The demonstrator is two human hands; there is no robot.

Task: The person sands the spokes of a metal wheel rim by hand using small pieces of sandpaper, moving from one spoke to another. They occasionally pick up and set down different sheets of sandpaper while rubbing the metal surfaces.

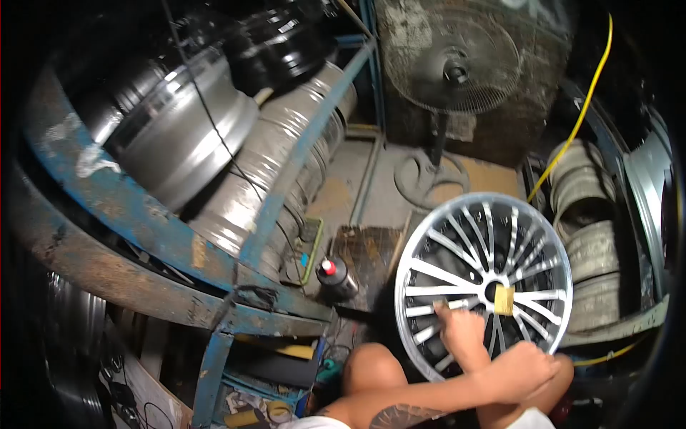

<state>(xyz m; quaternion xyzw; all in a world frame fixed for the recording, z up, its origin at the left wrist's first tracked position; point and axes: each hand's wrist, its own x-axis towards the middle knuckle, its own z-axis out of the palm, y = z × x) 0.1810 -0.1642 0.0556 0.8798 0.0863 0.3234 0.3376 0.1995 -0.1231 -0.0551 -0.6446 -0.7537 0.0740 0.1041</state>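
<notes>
A multi-spoke wheel rim with bright spokes and dark gaps lies tilted in front of my knees. My right hand is over its left spokes, fingers closed and pressed at one spoke; what they pinch is too small to make out. Over the near edge of the rim, beside my right knee, is my left hand, curled into a fist with its inner side hidden. My left forearm crosses over the right one. A small yellowish square piece lies by the hub hole.
On the left, a blue metal rack holds several wheel barrels. A dark bottle with a red cap stands beside the rim. Behind is a pedestal fan. More wrapped wheels and a yellow cable are at right.
</notes>
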